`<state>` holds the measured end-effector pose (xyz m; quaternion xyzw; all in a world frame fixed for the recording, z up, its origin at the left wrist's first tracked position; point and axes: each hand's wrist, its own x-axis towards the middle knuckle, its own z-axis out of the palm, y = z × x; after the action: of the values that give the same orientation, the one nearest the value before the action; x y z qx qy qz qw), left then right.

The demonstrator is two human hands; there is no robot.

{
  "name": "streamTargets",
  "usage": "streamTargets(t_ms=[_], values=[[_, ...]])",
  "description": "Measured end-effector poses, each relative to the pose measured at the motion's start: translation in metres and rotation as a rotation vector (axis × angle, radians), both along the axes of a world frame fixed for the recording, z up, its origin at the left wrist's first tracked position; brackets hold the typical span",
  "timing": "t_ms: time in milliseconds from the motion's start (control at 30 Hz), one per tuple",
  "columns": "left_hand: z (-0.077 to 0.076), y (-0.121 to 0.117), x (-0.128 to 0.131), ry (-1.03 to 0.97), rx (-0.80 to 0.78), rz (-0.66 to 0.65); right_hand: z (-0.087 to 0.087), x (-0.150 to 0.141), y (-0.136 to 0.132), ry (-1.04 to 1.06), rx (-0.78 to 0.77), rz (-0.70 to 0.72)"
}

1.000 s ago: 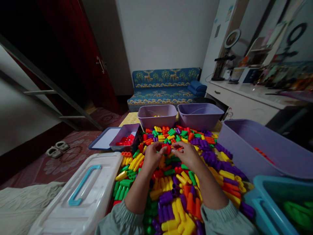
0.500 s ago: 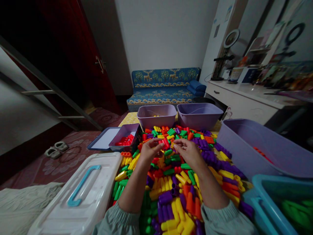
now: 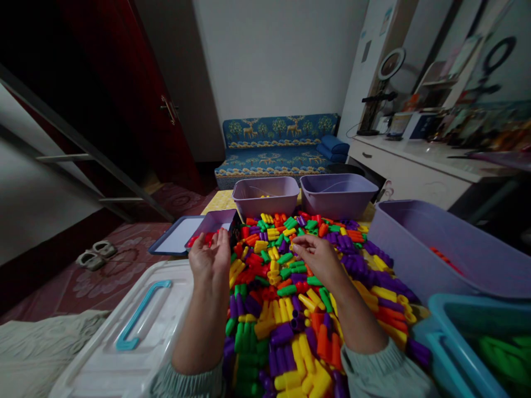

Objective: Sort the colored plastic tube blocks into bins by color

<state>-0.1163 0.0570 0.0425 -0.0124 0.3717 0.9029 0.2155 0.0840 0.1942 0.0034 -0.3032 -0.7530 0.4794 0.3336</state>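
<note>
My left hand (image 3: 211, 257) is turned palm up at the near edge of the small open box (image 3: 215, 220) on the left. Its fingers are stretched out, and the palm holds nothing I can see. Red plastic building pieces (image 3: 206, 239) lie in that box, just behind the fingertips. Over the middle of the heap, my right hand (image 3: 318, 255) is closed in a pinch. A small yellow building piece (image 3: 293, 246) shows at its fingertips, largely hidden by them. Below both hands spreads a heap of tube-shaped building pieces (image 3: 286, 318) in purple, yellow, green, red and orange.
Two purple bins (image 3: 265, 205) (image 3: 338, 202) stand behind the heap. At right are a larger purple bin (image 3: 398, 265) and a blue tub (image 3: 440, 331) with green pieces. A white lid (image 3: 157, 326) with a blue handle lies at left. Beyond stands a patterned sofa (image 3: 277, 157).
My left hand has moved left from the heap's middle to the small box and turned palm up, its fingers opened. A red piece near its fingers is gone from there. My right hand has barely moved.
</note>
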Motion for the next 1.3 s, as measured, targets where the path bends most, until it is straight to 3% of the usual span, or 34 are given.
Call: streamTargets(t_ms=[100, 167, 300, 500, 633, 700, 767, 833, 933, 1033, 1133, 1300], values=[[0.007, 0.001, 0.009, -0.217, 0.002, 0.01, 0.001, 0.0, 0.0, -0.004, 0.003, -0.005], [0.013, 0.002, 0.014, -0.26, 0.021, 0.036, 0.001, 0.0, -0.001, -0.009, 0.017, -0.011], [0.015, 0.003, 0.017, -0.253, 0.04, 0.044, 0.0, 0.001, -0.001, -0.011, 0.028, -0.01], [0.004, 0.003, 0.012, -0.109, -0.073, -0.005, -0.001, 0.0, 0.0, -0.018, 0.036, -0.007], [0.004, 0.004, 0.011, -0.157, -0.045, 0.029, -0.002, 0.0, 0.0, -0.023, 0.042, -0.003], [0.005, 0.007, 0.014, -0.147, -0.056, -0.012, -0.002, 0.0, 0.001, -0.024, 0.039, -0.002], [0.003, 0.01, 0.019, -0.002, -0.107, -0.138, -0.002, 0.0, 0.001, -0.026, 0.035, -0.003], [-0.001, 0.014, 0.026, 0.314, -0.234, -0.325, 0.0, 0.0, 0.001, -0.032, 0.032, -0.003], [-0.013, 0.017, 0.038, 0.945, -0.619, -0.627, 0.002, 0.001, 0.0, -0.034, 0.026, -0.003], [-0.024, 0.017, 0.049, 1.392, -1.031, -0.782, 0.003, 0.001, 0.0, -0.027, 0.016, -0.005], [-0.029, 0.016, 0.057, 1.548, -1.232, -0.799, 0.002, 0.001, 0.0, -0.023, 0.009, -0.01], [-0.03, 0.018, 0.065, 1.643, -1.311, -0.782, 0.003, 0.002, 0.0, -0.032, 0.017, -0.001]])
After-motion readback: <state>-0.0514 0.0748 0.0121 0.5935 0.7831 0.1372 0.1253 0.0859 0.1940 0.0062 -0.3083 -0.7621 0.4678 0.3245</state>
